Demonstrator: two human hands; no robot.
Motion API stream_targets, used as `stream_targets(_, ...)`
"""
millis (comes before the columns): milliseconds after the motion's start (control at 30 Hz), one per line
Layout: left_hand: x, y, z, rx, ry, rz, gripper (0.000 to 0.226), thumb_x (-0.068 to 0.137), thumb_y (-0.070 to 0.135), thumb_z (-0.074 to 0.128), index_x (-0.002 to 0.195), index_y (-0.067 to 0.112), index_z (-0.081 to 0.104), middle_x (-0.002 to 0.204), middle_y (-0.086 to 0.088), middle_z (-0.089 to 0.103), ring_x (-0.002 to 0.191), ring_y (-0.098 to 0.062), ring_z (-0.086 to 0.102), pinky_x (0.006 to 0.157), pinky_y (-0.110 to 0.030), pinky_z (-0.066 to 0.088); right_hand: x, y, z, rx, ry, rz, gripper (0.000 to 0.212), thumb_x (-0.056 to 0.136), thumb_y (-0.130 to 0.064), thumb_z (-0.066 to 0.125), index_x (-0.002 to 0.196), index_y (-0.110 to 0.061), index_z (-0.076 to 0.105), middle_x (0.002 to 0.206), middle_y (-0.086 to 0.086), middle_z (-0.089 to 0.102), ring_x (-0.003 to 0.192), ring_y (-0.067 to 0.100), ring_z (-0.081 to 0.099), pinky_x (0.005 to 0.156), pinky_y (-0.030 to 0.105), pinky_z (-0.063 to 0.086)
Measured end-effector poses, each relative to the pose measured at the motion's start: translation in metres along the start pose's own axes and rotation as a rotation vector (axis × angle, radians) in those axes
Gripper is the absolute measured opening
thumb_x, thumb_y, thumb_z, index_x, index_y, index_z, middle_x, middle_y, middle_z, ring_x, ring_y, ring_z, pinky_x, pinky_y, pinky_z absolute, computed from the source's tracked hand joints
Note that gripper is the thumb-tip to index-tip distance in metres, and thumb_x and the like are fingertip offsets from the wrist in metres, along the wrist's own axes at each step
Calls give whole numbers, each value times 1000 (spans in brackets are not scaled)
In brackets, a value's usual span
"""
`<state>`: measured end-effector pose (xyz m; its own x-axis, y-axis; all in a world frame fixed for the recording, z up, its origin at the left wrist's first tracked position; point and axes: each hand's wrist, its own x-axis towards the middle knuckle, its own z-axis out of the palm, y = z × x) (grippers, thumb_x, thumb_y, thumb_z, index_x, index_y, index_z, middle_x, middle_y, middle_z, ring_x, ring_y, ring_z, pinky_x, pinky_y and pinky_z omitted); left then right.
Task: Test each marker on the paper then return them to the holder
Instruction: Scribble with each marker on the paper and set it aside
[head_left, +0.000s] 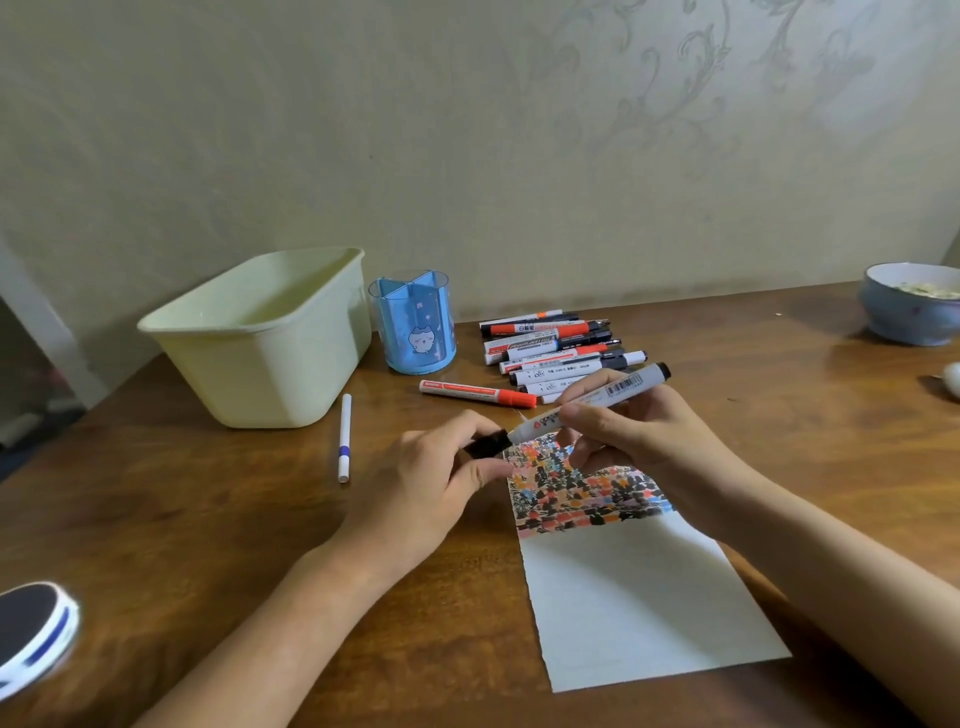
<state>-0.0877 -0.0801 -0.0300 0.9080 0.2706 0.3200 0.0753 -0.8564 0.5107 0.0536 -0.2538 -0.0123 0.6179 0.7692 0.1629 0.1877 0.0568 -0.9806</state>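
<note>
My right hand (639, 431) grips a grey-white marker (602, 397) above the top of the paper (634, 587). My left hand (436, 478) pinches the marker's black cap (485, 444) at its left end. The paper's upper part is covered with black, orange, pink and blue scribbles. Behind the hands lies a pile of several markers (556, 348). A red-capped marker (478, 393) lies alone in front of the pile. The blue transparent holder (413, 322) stands upright to the left of the pile, with no marker visible in it.
A pale green plastic bin (260, 332) stands left of the holder. A thin white and blue pen (344, 437) lies in front of it. A blue bowl (909, 304) sits at the far right. A black and white round object (31, 629) lies at the left edge.
</note>
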Motion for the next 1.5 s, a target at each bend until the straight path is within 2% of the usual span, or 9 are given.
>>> stream_targets(100, -1, 1, -2, 14, 7, 15, 51, 80, 58, 44, 124, 37, 59, 105, 27, 58, 86, 16, 53, 62, -5, 45, -1, 0, 1, 8, -24, 9, 28, 81, -32, 71, 99, -11, 70, 82, 5, 73, 74, 21, 70, 71, 30, 59)
stream_targets(267, -1, 2, -4, 8, 73, 5, 46, 83, 53, 45, 125, 40, 59, 85, 24, 64, 82, 1, 63, 64, -21, 56, -1, -2, 0, 70, -12, 60, 29, 98, -30, 61, 107, -4, 68, 92, 15, 76, 79, 26, 72, 68, 28, 58)
stream_targets(633, -2, 6, -5, -24, 90, -19, 44, 81, 52, 44, 115, 34, 64, 75, 20, 65, 81, 3, 62, 56, -14, 49, -3, -3, 0, 67, -56, -1, 35, 84, -34, 66, 96, -1, 67, 87, 14, 75, 84, 23, 72, 76, 30, 58)
stream_targets(867, -1, 6, -11, 23, 92, -45, 19, 93, 29, 61, 111, 36, 65, 62, 15, 62, 70, 2, 62, 53, -10, 43, -5, -2, 4, 113, -78, -42, 20, 93, -20, 64, 96, -1, 69, 90, 19, 74, 88, 26, 73, 80, 30, 59)
stream_targets(1067, 4, -1, -22, 125, -50, -27, 17, 92, 36, 65, 107, 43, 64, 97, 24, 57, 92, 2, 54, 68, -12, 40, 0, -1, 11, -39, -117, -40, 23, 91, -23, 66, 102, -3, 71, 95, 12, 77, 91, 28, 74, 85, 41, 61)
stream_targets(1200, 0, 4, -17, 107, -1, 52, 15, 89, 31, 68, 103, 38, 68, 94, 17, 51, 92, 0, 51, 66, -16, 44, 1, 3, 12, -49, -154, -46, 23, 93, -22, 67, 105, -3, 69, 95, 13, 76, 89, 28, 74, 79, 36, 60)
stream_targets(1300, -1, 4, -17, 123, -42, 92, 48, 91, 31, 68, 129, 53, 49, 89, 17, 53, 87, -1, 54, 64, -16, 46, 2, 8, 8, -49, -170, -20, 34, 86, -28, 71, 113, -9, 66, 99, 10, 77, 90, 25, 74, 77, 32, 59)
stream_targets(1400, -1, -1, -24, 178, -24, 69, 51, 93, 37, 64, 128, 56, 33, 77, 12, 53, 80, -2, 55, 54, -18, 46, 9, 11, -4, -140, -102, -7, 48, 77, -40, 74, 118, -17, 64, 102, 3, 77, 89, 21, 74, 75, 29, 58)
stream_targets(1500, 1, -7, -30, 245, 54, 10, 26, 95, 31, 60, 113, 43, 45, 64, 11, 47, 59, -5, 52, 49, -15, 35, 16, 19, -21, -427, 93, -28, 35, 86, -36, 72, 117, -22, 66, 100, -3, 76, 84, 10, 72, 73, 27, 60)
